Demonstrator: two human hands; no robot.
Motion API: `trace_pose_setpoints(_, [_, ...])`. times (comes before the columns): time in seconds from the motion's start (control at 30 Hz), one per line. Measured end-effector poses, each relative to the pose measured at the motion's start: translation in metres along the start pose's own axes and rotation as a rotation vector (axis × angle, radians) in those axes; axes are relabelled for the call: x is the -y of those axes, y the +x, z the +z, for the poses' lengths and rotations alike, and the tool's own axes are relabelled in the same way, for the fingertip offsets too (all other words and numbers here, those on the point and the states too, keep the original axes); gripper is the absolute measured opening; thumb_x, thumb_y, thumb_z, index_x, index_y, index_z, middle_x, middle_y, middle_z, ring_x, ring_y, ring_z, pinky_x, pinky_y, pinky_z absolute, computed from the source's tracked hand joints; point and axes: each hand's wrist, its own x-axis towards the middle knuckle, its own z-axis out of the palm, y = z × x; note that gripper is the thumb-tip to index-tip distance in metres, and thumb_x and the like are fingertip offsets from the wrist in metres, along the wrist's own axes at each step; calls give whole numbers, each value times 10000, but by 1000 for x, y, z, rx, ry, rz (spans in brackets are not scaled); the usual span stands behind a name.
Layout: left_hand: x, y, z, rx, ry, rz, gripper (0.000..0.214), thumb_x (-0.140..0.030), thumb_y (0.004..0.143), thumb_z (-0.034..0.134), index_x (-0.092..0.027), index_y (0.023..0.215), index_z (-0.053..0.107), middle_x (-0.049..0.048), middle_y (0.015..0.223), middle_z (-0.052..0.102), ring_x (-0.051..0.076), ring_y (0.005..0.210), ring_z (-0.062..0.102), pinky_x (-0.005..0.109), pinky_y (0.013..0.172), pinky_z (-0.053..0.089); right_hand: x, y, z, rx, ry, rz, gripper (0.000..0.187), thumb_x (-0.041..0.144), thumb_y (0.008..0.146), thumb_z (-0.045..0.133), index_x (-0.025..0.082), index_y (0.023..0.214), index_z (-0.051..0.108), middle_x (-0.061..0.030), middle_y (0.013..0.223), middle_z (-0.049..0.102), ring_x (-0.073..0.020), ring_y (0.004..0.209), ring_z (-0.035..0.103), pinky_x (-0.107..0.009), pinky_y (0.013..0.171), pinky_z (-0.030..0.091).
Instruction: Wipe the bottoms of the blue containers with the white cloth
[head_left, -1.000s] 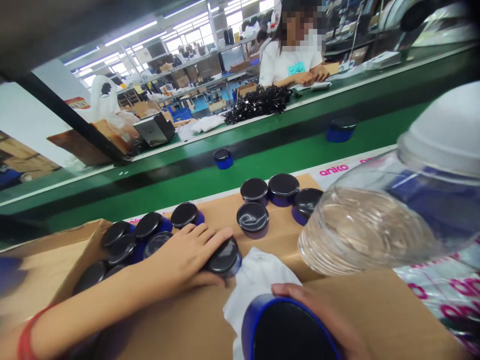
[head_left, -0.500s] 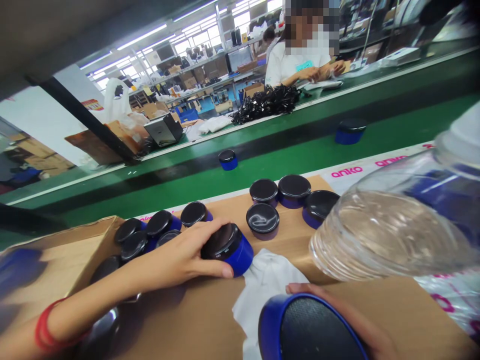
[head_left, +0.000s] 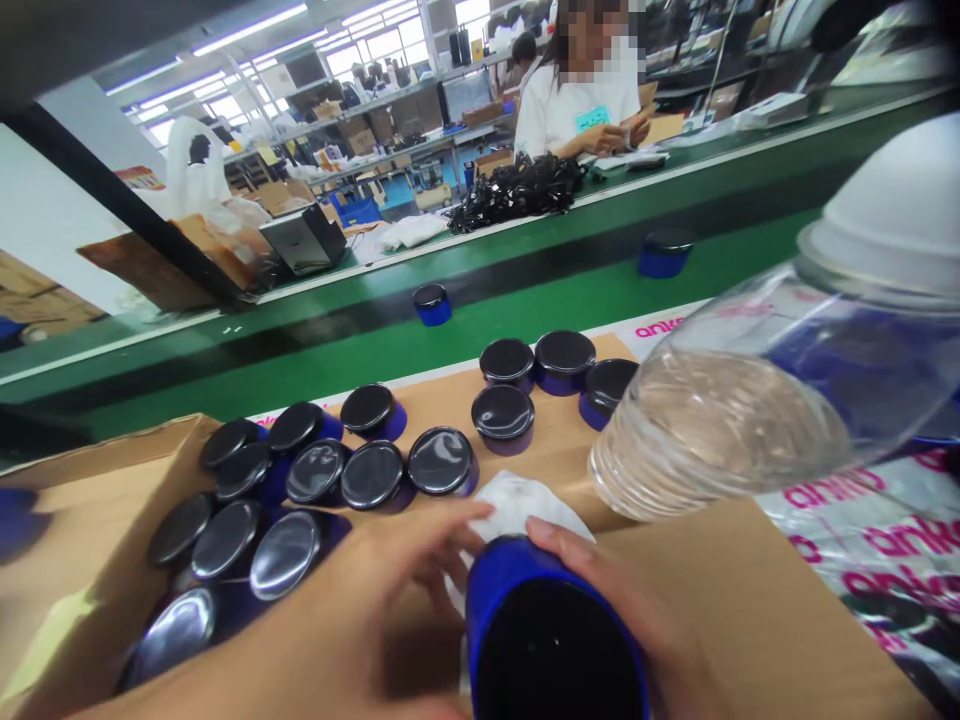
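Observation:
My right hand grips a round blue device with a black face, close to the camera. To its left, my left hand is open, blurred by motion, with its fingers apart and their tips near the device and a white cloth. I cannot tell whether those tips touch. The cloth lies partly hidden behind the device. Similar blue devices with glossy black tops, such as one device, stand in a group on the cardboard beyond and left of my hands.
A clear plastic bottle with a white cap leans in from the right. An open cardboard box stands at left. Two more devices sit on the green conveyor belt. Across it, a person works beside a heap of black cables.
My left hand has let go of a blue device, which now stands among the others, and has drawn back toward my right hand. The right hand's device has shifted left and tilted.

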Motion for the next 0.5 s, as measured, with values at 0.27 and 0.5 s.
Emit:
trace_pose_setpoints(0.27, [-25,9,38,49,-914,-267,735,-75,582,974,-304,1228,709,50,1209,802,326,1219,714,448,1035,593,5,-3,13,83,49,91,472,235,1011,597,301,1477,571,-6,1412,639,-297,1245,659,-394,1099,544])
trace_pose_setpoints(0.5, [-21,10,50,-47,-868,-168,688,-272,584,1003,-315,1217,737,83,1217,793,378,1142,747,520,964,632,18,6,-2,40,159,111,427,535,1077,458,419,1478,550,91,1419,632,-167,1258,657,-220,1079,468])
